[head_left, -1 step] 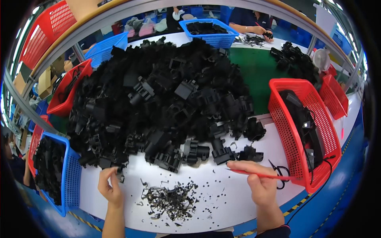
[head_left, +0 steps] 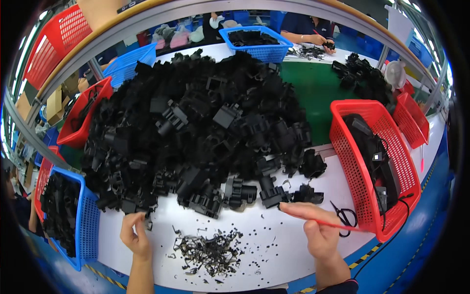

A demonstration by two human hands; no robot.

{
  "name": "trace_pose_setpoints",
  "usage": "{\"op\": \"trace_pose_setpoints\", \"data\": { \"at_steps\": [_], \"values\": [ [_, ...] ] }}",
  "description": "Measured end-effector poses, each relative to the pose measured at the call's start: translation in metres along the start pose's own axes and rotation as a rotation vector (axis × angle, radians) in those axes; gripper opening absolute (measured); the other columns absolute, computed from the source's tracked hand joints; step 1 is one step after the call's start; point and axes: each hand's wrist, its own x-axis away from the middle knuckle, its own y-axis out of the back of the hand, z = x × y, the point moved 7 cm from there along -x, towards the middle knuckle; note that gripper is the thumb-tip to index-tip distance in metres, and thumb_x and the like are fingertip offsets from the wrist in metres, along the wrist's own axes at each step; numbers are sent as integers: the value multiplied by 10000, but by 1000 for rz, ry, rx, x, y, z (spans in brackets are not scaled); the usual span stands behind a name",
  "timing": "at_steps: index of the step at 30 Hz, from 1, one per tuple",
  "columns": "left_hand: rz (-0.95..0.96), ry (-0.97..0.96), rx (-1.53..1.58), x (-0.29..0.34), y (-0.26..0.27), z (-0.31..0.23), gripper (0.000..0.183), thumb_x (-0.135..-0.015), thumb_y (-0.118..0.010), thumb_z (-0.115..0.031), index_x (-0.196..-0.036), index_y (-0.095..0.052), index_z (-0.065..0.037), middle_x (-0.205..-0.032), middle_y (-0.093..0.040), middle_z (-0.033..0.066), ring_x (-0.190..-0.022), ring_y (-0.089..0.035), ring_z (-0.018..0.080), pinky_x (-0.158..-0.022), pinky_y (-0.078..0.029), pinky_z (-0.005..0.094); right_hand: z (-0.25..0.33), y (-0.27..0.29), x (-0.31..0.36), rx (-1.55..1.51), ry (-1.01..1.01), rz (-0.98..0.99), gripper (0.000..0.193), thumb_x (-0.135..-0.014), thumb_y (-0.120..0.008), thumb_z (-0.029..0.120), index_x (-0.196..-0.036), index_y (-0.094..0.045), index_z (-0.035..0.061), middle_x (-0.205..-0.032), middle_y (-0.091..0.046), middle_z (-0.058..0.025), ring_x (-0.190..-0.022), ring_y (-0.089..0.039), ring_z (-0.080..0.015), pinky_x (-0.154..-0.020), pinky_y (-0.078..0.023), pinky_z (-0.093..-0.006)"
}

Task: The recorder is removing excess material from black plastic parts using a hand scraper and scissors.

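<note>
My left hand [head_left: 136,237] has its fingers curled in and the thumb close to them, beside the front left edge of a large heap of black plastic parts [head_left: 196,117]. Whatever it may pinch is hidden. In my right hand [head_left: 320,235] is a slim red pen-shaped tool [head_left: 338,226], its back end pointing right toward a red basket. The right fingertips lie close to a blocky black part [head_left: 272,193] at the heap's front. Between my hands, black plastic scraps [head_left: 210,252] lie scattered on the white tabletop [head_left: 161,267].
Black-handled scissors [head_left: 346,218] lie beside a red basket [head_left: 357,196] holding black items and a cable. A blue basket [head_left: 89,225] of black parts stands at left. Across the metal frame, another blue basket [head_left: 262,51] stands near a co-worker's hands [head_left: 323,41].
The red tool's front end is now hidden along my right fingers, and its shaft slants down more to the right. Both hands sit slightly lower in the picture.
</note>
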Motion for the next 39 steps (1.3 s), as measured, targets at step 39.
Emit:
{"op": "trace_pose_setpoints", "data": {
  "at_steps": [39],
  "values": [
    [174, 62, -213, 13, -26, 26, 175, -781, -401, 75, -855, -555, 39, -679, -495, 69, -602, -482, 122, -549, -369, 212, 6, -7, 23, -1665, -49, 564, 539, -800, -599, 398, -1013, -578, -97, -776, -617, -148, -445, -457, -174, -423, -353, -283]
  ]
}}
